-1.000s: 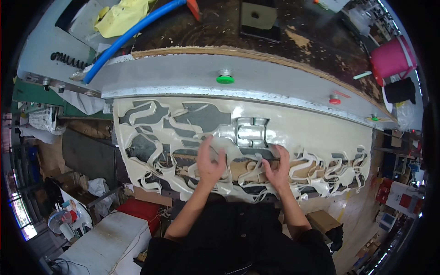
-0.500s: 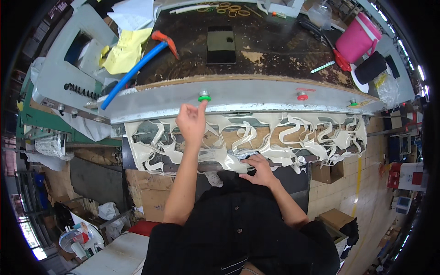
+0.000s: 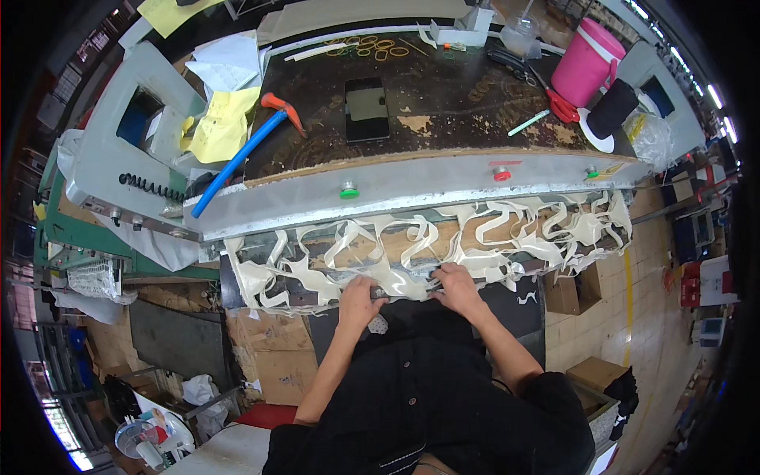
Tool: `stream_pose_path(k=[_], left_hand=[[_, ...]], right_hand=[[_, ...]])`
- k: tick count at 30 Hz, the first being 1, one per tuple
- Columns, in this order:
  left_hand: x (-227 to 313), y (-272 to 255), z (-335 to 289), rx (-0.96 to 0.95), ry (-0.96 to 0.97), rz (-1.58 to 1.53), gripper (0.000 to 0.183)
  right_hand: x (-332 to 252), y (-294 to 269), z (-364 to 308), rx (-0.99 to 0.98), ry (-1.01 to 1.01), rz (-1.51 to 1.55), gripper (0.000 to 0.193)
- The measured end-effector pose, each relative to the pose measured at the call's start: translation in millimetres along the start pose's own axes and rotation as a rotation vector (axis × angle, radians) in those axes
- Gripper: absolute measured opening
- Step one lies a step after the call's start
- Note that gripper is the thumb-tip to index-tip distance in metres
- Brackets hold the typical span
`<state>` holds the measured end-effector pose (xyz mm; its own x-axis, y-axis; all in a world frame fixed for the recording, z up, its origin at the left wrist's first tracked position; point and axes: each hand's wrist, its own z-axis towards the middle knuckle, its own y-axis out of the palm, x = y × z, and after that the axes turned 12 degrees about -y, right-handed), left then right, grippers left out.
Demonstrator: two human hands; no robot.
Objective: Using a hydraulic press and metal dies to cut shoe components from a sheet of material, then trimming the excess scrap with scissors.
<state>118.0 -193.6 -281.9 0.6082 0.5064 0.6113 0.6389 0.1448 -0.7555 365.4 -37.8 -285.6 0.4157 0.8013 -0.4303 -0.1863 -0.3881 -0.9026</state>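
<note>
A cream sheet scrap with many cut-out gaps [image 3: 396,279] lies in ragged strips along the work bed below a grey machine beam [image 3: 427,182]. At the near edge of the bed, my left hand [image 3: 359,305] has its fingers curled over the scrap, thumb toward the right. My right hand [image 3: 459,290] is bent over the same edge a little to the right, its thumb toward the left hand. A greyish patch shows between the hands; what lies under the fingers is hidden. A green button [image 3: 349,190] on the beam is now untouched.
On the dark worn tabletop above the beam are a phone [image 3: 367,111], a blue-handled hammer [image 3: 249,150], a pink jug [image 3: 587,63], red-handled scissors [image 3: 562,107] and a black thread spool [image 3: 613,109]. A red button [image 3: 502,174] sits on the beam. An open cardboard box [image 3: 571,291] stands below right.
My left hand has left the green button, where its thumb was, and come down to the scrap's near edge. My right hand stays near the same spot, fingers more bent. The view has shifted slightly.
</note>
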Motion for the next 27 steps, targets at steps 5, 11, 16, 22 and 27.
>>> stream_pose_path(k=[5,11,16,22,27], left_hand=[[-3.3,3.3,9.0,0.049,0.01,-0.027,0.042],[-2.6,-5.5,22.8,0.086,0.058,-0.052,0.04],[-16.4,-0.8,-0.1,-0.051,0.075,-0.054,0.035],[27.3,1.4,39.7,-0.009,0.056,-0.169,0.029],[67.4,55.5,104.3,0.053,0.38,0.049,0.036]], right_hand=[[-10.5,9.3,12.5,0.04,0.067,-0.066,0.043],[-5.9,-1.7,27.9,0.08,0.047,-0.058,0.039],[-0.4,8.7,1.9,0.031,0.014,-0.015,0.042],[33.6,-26.6,26.8,0.135,0.05,0.674,0.021],[76.8,12.7,64.5,0.602,0.185,0.336,0.014]])
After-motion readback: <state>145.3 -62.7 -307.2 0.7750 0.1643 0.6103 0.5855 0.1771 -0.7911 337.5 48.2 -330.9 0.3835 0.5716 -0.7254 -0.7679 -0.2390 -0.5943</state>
